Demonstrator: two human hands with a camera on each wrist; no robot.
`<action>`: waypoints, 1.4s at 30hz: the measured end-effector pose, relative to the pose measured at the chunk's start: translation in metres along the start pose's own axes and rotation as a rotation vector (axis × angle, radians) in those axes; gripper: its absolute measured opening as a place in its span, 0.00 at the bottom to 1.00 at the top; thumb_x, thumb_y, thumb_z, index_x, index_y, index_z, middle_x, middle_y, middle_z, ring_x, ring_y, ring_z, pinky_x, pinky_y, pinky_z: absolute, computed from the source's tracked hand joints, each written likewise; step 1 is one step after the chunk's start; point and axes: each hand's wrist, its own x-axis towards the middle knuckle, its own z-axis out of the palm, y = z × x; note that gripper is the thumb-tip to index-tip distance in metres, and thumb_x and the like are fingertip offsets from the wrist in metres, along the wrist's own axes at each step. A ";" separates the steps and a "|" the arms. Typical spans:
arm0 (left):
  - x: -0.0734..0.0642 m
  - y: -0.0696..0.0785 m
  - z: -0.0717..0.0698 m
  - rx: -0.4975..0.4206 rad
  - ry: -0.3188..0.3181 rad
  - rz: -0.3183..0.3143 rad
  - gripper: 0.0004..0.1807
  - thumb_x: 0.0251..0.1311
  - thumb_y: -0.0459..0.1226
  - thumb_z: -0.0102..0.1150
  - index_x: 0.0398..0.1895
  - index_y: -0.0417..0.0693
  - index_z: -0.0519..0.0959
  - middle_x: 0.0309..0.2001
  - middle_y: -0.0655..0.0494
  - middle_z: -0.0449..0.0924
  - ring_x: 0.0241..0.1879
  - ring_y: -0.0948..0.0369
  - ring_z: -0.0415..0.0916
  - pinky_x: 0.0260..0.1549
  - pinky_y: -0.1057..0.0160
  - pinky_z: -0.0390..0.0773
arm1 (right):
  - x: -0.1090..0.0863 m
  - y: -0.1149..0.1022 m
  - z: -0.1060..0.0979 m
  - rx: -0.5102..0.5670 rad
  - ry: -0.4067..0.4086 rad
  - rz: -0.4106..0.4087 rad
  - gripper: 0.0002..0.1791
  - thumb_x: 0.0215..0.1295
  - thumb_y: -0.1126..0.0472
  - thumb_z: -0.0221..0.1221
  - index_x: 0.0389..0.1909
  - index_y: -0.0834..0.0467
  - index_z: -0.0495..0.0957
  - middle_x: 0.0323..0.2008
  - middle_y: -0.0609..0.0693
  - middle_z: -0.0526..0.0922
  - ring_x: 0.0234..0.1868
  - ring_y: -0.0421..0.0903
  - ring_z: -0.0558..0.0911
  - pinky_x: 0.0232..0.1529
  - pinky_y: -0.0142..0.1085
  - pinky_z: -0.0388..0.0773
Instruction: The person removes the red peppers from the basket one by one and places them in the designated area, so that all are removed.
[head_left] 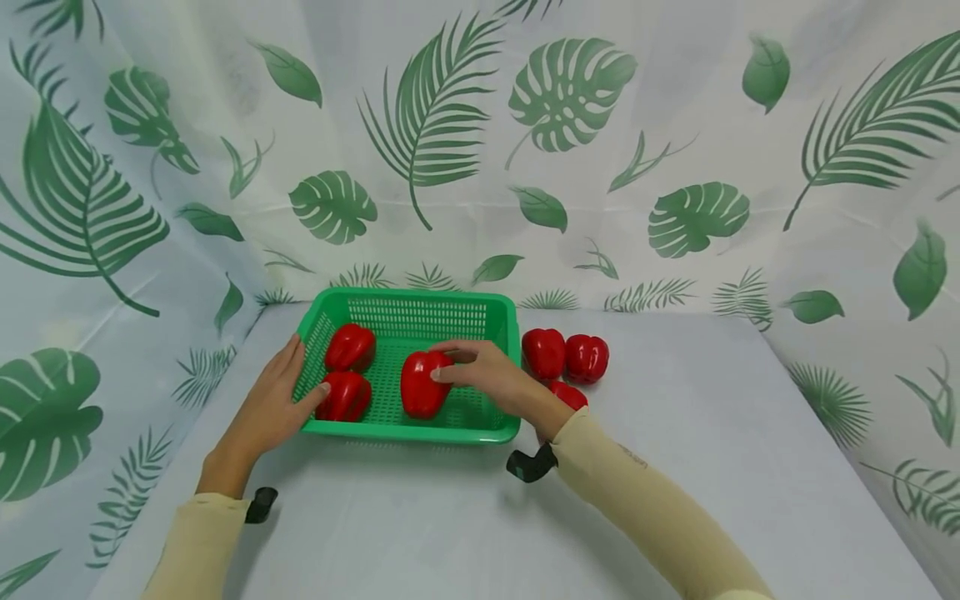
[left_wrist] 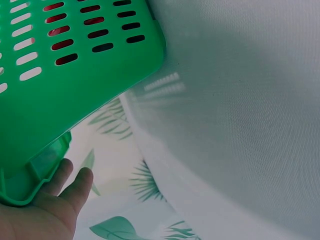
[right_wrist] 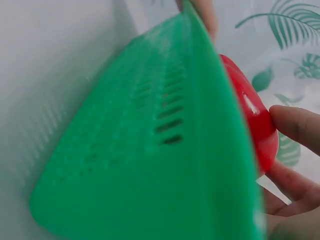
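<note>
A green plastic basket (head_left: 420, 432) with slotted walls stands at the back of the table. My left hand (head_left: 276, 400) holds its left rim, the thumb over the edge beside a red bell pepper (head_left: 347, 397). Another red bell pepper (head_left: 350, 347) lies behind that one in the basket. Between the thumb and fingers of my right hand (head_left: 487, 375) is a third red bell pepper (head_left: 423, 385), inside or just above the basket; whether it touches the bottom I cannot tell. The right wrist view shows this pepper (right_wrist: 252, 115) past the basket wall, a fingertip pressed to its skin.
Right of the basket, on the white table (head_left: 675, 467), lie three more red bell peppers (head_left: 587, 358), one partly hidden by my right wrist. A white curtain (head_left: 465, 150) with green leaf prints hangs behind and along both sides.
</note>
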 end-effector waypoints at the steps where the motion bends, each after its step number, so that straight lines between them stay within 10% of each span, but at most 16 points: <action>1: 0.000 0.000 0.000 -0.001 -0.001 -0.001 0.50 0.78 0.53 0.53 0.84 0.27 0.44 0.86 0.32 0.37 0.81 0.31 0.41 0.72 0.24 0.51 | -0.002 0.000 -0.004 0.008 0.000 0.000 0.28 0.69 0.58 0.70 0.69 0.55 0.81 0.65 0.55 0.80 0.68 0.58 0.75 0.65 0.62 0.78; 28: 0.000 0.002 0.000 0.005 0.000 0.007 0.50 0.79 0.53 0.54 0.83 0.26 0.44 0.85 0.30 0.38 0.81 0.29 0.41 0.72 0.24 0.51 | -0.056 -0.001 -0.065 0.027 0.148 -0.002 0.31 0.67 0.55 0.71 0.72 0.51 0.79 0.61 0.55 0.83 0.57 0.57 0.81 0.50 0.45 0.85; 42: -0.001 0.003 0.000 0.002 -0.003 0.011 0.50 0.79 0.52 0.54 0.83 0.26 0.44 0.85 0.29 0.37 0.81 0.29 0.41 0.71 0.22 0.51 | -0.087 0.014 -0.100 0.020 0.169 -0.007 0.35 0.69 0.57 0.69 0.75 0.58 0.73 0.67 0.60 0.76 0.67 0.62 0.76 0.61 0.59 0.81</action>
